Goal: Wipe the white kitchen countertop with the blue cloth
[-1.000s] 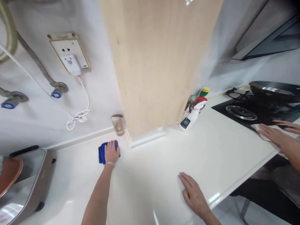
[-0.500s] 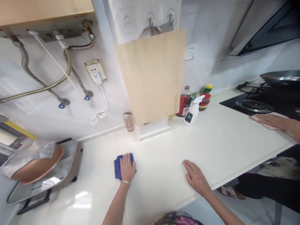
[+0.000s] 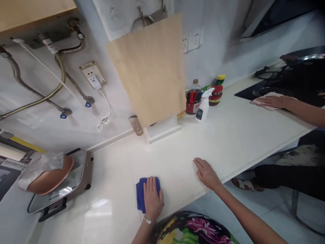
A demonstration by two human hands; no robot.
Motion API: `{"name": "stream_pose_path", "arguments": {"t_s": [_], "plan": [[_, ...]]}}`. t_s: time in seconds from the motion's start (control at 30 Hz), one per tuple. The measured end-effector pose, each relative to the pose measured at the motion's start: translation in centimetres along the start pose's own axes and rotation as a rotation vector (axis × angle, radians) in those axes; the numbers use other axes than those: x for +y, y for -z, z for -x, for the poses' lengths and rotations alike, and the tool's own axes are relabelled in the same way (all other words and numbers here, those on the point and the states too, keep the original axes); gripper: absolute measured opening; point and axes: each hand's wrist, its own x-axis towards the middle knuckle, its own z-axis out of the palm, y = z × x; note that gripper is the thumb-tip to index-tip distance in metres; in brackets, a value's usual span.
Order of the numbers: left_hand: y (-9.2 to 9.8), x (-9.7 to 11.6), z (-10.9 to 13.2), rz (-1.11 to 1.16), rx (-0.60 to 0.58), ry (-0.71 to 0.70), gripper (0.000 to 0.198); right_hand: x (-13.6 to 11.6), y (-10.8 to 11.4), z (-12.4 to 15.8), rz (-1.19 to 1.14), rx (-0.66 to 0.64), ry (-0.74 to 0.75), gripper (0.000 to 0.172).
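Observation:
Pressed down on a folded blue cloth [image 3: 141,195], my left hand [image 3: 153,200] holds it against the white countertop [image 3: 122,200] near the front edge. Its fingers lie straight over the cloth, and a bracelet circles the wrist. Farther right, my right hand [image 3: 207,173] rests on the counter with fingers stretched out and nothing in it. A white spray bottle [image 3: 203,108] stands beyond that hand, beside a dark sauce bottle [image 3: 194,98] and a red-lidded jar [image 3: 215,96].
At the right, another person's hand [image 3: 275,101] lies on a pale cloth [image 3: 267,106] by the black stove [image 3: 245,92]. An electric pan [image 3: 85,176] bearing a copper-coloured bowl [image 3: 54,178] stands at the left. A wooden board [image 3: 152,71] leans on the pillar near a clear tumbler [image 3: 136,125].
My left hand and the blue cloth have moved toward the counter's front edge and right. The other person's hand has slid its cloth left and onto the stove's corner. The view has tilted.

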Motion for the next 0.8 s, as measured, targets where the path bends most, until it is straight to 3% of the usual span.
{"name": "stream_pose_path", "arguments": {"t_s": [0.13, 0.3, 0.53, 0.8], "plan": [[0.0, 1.3, 1.4, 0.013, -0.012, -0.052, 0.070, -0.4, 0.4, -0.3, 0.003, -0.033, -0.044, 0.061], [-0.4, 3.0, 0.6, 0.069, -0.046, -0.056, 0.070, -0.4, 0.8, -0.5, -0.006, -0.081, -0.067, 0.061], [-2.2, 5.2, -3.8, 0.154, 0.027, -0.002, 0.068, 0.1, 0.6, -0.1, 0.009, -0.099, -0.053, 0.069], [-3.7, 2.7, -10.5, 0.138, 0.085, 0.095, 0.059, 0.1, 0.7, 0.0, 0.025, -0.092, -0.039, 0.070]]}}
